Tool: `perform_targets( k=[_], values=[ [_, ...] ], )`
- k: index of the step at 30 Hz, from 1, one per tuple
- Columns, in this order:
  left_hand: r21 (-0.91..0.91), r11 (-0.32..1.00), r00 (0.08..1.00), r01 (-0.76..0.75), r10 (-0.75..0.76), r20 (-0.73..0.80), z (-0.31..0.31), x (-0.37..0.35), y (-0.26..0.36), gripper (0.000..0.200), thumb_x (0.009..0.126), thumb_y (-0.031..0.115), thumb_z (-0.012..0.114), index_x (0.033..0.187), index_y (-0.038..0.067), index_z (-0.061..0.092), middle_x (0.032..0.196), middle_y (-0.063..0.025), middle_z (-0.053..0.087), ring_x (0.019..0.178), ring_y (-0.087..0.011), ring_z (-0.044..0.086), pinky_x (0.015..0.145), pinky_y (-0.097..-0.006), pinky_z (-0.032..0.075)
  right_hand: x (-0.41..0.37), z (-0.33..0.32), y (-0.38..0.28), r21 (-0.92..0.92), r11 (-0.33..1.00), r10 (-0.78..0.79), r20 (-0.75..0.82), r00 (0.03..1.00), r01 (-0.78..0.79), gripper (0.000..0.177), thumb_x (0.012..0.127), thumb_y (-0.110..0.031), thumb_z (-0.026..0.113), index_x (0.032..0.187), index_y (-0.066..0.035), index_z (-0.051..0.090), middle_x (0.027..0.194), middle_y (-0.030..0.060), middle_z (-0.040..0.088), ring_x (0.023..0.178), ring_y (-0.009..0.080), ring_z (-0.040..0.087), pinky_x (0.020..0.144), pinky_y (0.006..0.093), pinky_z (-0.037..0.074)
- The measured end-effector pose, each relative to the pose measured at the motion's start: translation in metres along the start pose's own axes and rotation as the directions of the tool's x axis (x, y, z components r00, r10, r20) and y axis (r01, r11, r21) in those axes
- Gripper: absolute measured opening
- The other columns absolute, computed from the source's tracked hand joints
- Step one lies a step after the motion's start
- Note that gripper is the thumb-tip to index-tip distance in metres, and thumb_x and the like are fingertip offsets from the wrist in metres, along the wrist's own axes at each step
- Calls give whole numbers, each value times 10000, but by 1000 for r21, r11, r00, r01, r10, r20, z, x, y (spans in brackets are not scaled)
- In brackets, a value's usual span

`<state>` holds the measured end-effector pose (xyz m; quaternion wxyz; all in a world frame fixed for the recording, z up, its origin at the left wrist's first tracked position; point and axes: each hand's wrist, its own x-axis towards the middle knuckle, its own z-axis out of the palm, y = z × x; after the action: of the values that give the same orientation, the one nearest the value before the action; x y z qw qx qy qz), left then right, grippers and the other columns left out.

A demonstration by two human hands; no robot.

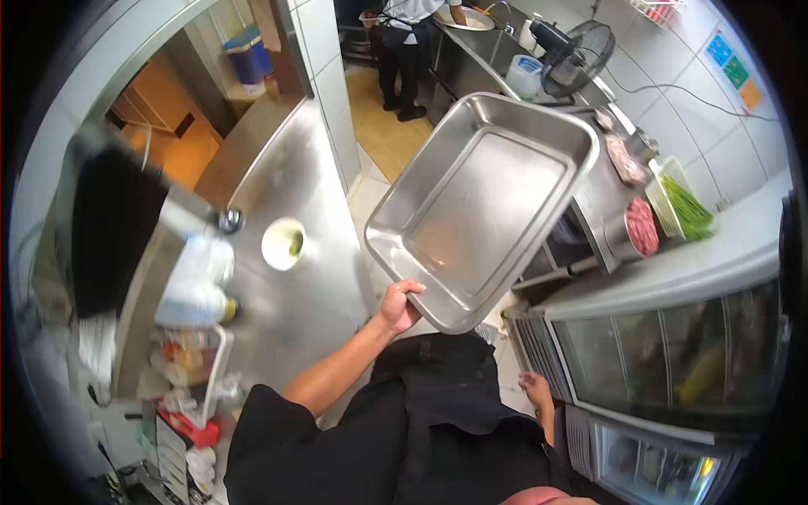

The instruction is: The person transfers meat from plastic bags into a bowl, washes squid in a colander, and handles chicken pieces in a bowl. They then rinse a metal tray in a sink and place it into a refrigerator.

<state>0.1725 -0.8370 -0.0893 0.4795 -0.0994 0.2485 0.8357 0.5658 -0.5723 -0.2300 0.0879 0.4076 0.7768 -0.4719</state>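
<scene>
My left hand [401,306] grips the near corner of a deep rectangular metal roasting pan [480,217], thumb over the rim. The pan is tilted in front of me, and its shiny inside shows nothing in it. My right hand [534,387] hangs low by my side, close to a glass-door fridge [673,349]. Its fingers are loosely bent and somewhat apart, with nothing in them.
On the left, a steel counter [324,252] bears a white tub [284,244] with something green inside. A container of pink meat [641,227] and a basket of green stalks [686,206] stand right. Beyond, a person [404,42] works near a fan [581,59].
</scene>
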Motion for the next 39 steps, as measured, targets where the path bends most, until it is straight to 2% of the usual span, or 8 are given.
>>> perform_targets(
  k=[4, 14, 22, 24, 27, 29, 30, 39],
  values=[
    [-112, 993, 999, -31, 32, 1, 50, 129, 83, 31, 728, 47, 498, 709, 65, 513, 754, -55, 561, 764, -206, 584, 826, -385, 483, 90, -6, -30, 90, 977, 190, 38, 981, -192, 207, 725, -73, 647, 929, -36, 647, 780, 118, 653, 722, 196, 630, 665, 318, 485],
    [-213, 889, 898, -406, 431, 86, 186, 412, 349, 349, 718, 53, 496, 1062, 4, 458, 1062, -139, 527, 964, -300, 534, 877, -452, 471, 472, -84, -432, -302, 783, -524, 152, 838, 544, 196, 784, -79, 582, 955, 11, 607, 813, 172, 643, 725, 252, 633, 669, 325, 486],
    [-466, 874, 655, -141, 435, 618, 239, 590, 596, 508, 851, 174, 381, 1216, -168, 293, 1293, -341, 299, 1247, -487, 250, 955, -522, 427, 667, -61, -710, -184, 760, -591, 205, 780, 624, 244, 739, -62, 627, 982, -44, 618, 763, 183, 628, 694, 297, 619, 644, 356, 472],
    [-489, 866, 622, -104, 441, 647, 250, 635, 659, 561, 880, 276, 333, 1250, -142, 285, 1326, -320, 281, 1263, -472, 236, 934, -536, 424, 697, -45, -739, -58, 496, -867, 32, 498, 866, 299, 739, -41, 626, 1036, -59, 608, 900, 174, 642, 852, 305, 623, 746, 363, 477],
    [-559, 818, 641, 135, 358, 679, 257, 690, 744, 771, 843, 496, 382, 1370, -16, 147, 1395, -245, 194, 1304, -403, 214, 921, -601, 381, 715, -41, -795, 40, 746, -665, 98, 740, 665, 277, 771, -21, 610, 1046, -54, 606, 869, 148, 653, 844, 282, 630, 748, 356, 480],
    [-587, 810, 680, -21, 442, 585, 254, 723, 787, 634, 895, 409, 309, 1305, -75, 294, 1368, -259, 269, 1291, -438, 216, 985, -560, 341, 737, -43, -838, 247, 864, -499, 294, 815, 439, 215, 793, -19, 599, 1006, -47, 619, 669, 102, 630, 641, 214, 623, 621, 312, 475],
    [-565, 821, 691, -76, 452, 563, 243, 744, 817, 635, 899, 406, 304, 1301, -85, 295, 1371, -242, 277, 1297, -427, 212, 998, -556, 327, 753, -37, -847, 198, 767, -639, 161, 752, 610, 176, 796, -14, 600, 965, -52, 634, 532, 60, 562, 503, 146, 563, 522, 280, 435],
    [-391, 711, 803, -584, 577, -150, 124, 840, 962, 452, 912, 232, 254, 1023, -146, 474, 1015, -303, 539, 977, -400, 524, 930, -558, 402, 911, -26, -1005, 380, 747, -654, 270, 707, 545, 167, 816, 7, 576, 971, -26, 629, 685, 46, 614, 633, 107, 586, 613, 236, 454]
  ],
)
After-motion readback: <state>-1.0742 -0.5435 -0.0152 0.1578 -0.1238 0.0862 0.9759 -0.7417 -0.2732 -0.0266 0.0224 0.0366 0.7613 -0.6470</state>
